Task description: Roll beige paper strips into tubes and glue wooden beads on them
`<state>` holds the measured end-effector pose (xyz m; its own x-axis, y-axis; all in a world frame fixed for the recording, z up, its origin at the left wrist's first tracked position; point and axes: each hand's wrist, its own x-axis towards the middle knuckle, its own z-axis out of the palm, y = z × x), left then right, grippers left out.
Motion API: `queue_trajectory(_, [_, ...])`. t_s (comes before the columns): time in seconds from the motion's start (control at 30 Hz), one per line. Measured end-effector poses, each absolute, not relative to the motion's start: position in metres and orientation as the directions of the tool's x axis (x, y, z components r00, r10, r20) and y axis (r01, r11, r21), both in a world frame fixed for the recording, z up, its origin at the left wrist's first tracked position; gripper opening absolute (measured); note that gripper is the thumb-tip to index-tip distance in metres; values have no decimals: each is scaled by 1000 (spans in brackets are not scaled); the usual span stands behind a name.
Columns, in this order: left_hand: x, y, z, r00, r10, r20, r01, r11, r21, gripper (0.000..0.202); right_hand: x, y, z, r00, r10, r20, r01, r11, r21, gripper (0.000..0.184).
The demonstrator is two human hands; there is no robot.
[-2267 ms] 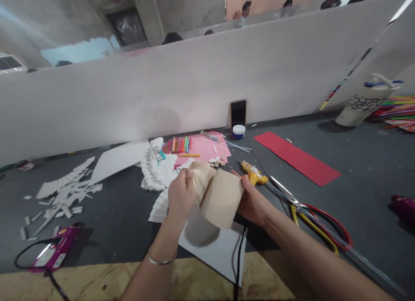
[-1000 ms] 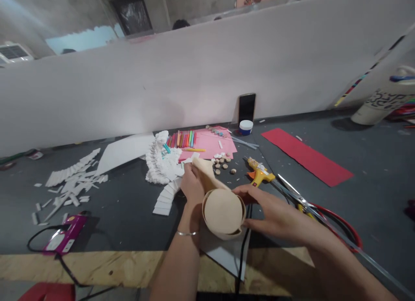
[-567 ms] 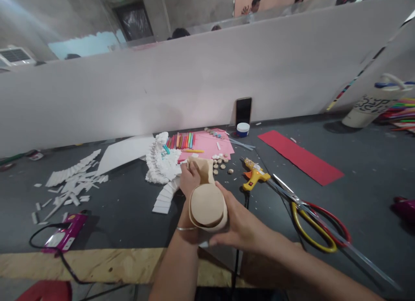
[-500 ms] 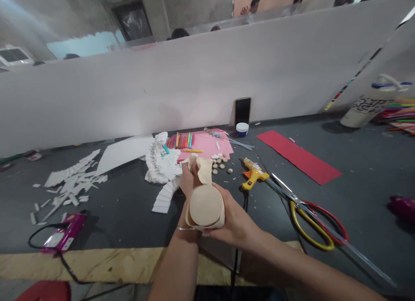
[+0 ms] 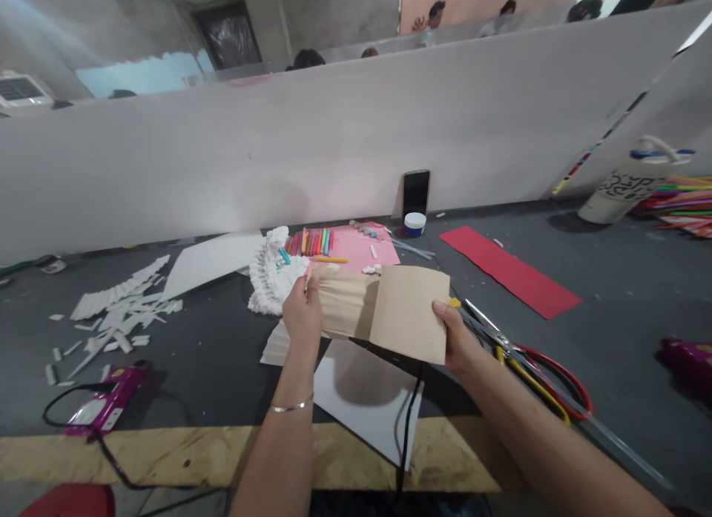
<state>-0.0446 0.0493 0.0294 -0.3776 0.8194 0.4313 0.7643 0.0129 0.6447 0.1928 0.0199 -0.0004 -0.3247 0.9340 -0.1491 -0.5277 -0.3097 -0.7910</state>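
A beige rounded box or tube lies sideways in the air over the front of the table, and a pleated beige paper strip stretches left from it. My left hand is closed on the strip's left end. Around the box's right edge, my right hand is closed with the thumb on the front; its other fingers are hidden behind. A white sheet lies below, overhanging the table's front edge. Only a yellow bit of the glue gun shows beside the right thumb.
Large scissors and a red paper strip lie right. Crayon-like sticks rest on pink paper behind my hands. White paper scraps lie left. A phone leans on the partition; a black cable hangs in front.
The box has turned from end-on to sideways and moved right with my right hand. My left hand has moved left, drawing the beige strip out straight. The white sheet below has come into fuller view.
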Motion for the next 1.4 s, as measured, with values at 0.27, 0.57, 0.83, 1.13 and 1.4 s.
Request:
queue_trajectory(0.27, [-50,47,34,-443,766,466,778,71,624,32,184,15,3,-321,946,-49,-549,-228,-804,59])
queue_trajectory(0.57, [-97,39,45,-720,555,416,654,342,675,24,220,25,26,25,996,87,-640,83,-764,50])
queue_trajectory(0.83, [-83,40,44,-514,788,340,770,249,588,24,232,30,22,-141,989,-37,-685,-125,-717,40])
queue_trajectory(1.13, [2,36,28,-142,970,197,582,-79,809,29,203,20,17,-317,929,-189,-611,-353,-708,37])
queue_trajectory(1.4, [29,23,22,-46,998,43,220,-32,975,45,193,19,10,-343,931,-126,-565,-312,-764,59])
